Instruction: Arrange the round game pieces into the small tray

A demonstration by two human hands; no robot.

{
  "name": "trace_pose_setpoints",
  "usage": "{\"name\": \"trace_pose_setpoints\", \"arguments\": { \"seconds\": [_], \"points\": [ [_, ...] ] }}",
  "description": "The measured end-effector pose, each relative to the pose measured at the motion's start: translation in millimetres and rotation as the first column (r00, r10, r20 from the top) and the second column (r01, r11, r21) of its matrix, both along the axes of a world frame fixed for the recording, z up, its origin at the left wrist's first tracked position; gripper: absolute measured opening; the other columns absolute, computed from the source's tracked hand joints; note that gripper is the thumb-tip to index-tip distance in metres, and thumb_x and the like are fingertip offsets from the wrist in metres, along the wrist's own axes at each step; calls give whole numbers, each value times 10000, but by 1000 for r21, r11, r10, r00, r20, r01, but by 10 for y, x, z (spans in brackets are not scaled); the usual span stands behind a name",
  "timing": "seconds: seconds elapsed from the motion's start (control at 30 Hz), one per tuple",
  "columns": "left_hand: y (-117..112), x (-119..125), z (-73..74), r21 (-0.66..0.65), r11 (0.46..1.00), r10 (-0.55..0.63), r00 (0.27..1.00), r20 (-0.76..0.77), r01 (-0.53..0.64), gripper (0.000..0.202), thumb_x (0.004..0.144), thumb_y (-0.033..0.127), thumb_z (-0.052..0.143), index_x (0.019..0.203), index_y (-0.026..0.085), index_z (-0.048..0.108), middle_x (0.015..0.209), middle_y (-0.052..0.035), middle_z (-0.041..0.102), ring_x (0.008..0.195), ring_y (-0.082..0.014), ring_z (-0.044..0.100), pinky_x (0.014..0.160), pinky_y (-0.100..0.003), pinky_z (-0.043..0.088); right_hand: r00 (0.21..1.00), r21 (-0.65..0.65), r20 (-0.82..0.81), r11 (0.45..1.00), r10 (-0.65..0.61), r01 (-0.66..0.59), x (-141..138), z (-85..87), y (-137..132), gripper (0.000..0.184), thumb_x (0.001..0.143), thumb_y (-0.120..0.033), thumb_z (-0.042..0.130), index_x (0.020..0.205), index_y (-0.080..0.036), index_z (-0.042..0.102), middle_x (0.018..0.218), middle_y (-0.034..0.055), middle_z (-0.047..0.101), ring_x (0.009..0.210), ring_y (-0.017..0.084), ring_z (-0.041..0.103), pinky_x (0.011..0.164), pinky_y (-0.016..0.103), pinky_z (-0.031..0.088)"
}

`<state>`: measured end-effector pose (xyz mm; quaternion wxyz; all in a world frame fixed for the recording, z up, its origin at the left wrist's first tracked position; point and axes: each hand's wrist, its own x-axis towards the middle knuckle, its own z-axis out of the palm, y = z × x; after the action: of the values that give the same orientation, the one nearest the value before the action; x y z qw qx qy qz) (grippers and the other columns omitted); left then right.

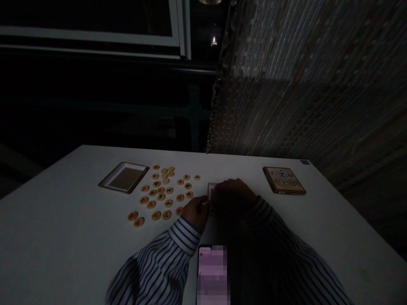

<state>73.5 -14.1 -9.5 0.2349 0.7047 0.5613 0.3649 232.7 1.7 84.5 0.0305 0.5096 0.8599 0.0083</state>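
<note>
In the middle of the white table (95,237), my left hand (196,213) is closed at the left side of a small flat thing with a pale edge (211,185), perhaps a shallow box; dim light hides its kind. My right hand (237,192) lies curled over its top and right side, its fingertips mostly lost in deep shadow. Left of my hands, several round xiangqi pieces (168,190) lie scattered flat. Some show red characters, some black, and a few at the back (165,181) show a plain face.
A shallow open tray (140,183) with a brown rim lies at the back left. At the back right is a box with a printed cover (284,180). A lit phone (212,271) lies in front, between my forearms. Beyond the table hangs a string curtain (270,106).
</note>
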Motion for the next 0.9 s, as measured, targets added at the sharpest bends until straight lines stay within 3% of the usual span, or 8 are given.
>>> {"name": "trace_pose_setpoints", "arguments": {
  "seconds": [0.47, 0.7, 0.9],
  "points": [
    [-19, -6, 60, 86, 996, 14, 1000, 14, -15, 231, 731, 228, 489, 902, 142, 617, 820, -63, 645, 705, -147, 589, 659, -276, 476, 1000, 11, -23, 1000, 7, -7, 29, -48, 9, 260, 780, -357, 435, 915, -194, 585, 872, 70, 641, 801, 204, 570, 647, 295, 359],
    [-92, -3, 229, 200, 978, -63, 998, -27, 67, 186, 757, 258, 475, 842, 156, 606, 761, -52, 626, 703, -147, 578, 639, -271, 473, 998, 83, -60, 996, -25, 30, 60, -97, 88, 291, 827, -301, 398, 1046, -215, 570, 951, 71, 641, 858, 182, 569, 690, 281, 365],
    [-191, -98, 365, 263, 960, -99, 995, 5, 94, 153, 764, 234, 476, 837, 168, 594, 788, -47, 617, 754, -143, 573, 686, -268, 469, 970, 202, -240, 975, -40, 90, 36, 29, 33, 261, 819, -268, 426, 1010, -217, 598, 962, 46, 648, 867, 168, 568, 726, 279, 369]
  ]
}}
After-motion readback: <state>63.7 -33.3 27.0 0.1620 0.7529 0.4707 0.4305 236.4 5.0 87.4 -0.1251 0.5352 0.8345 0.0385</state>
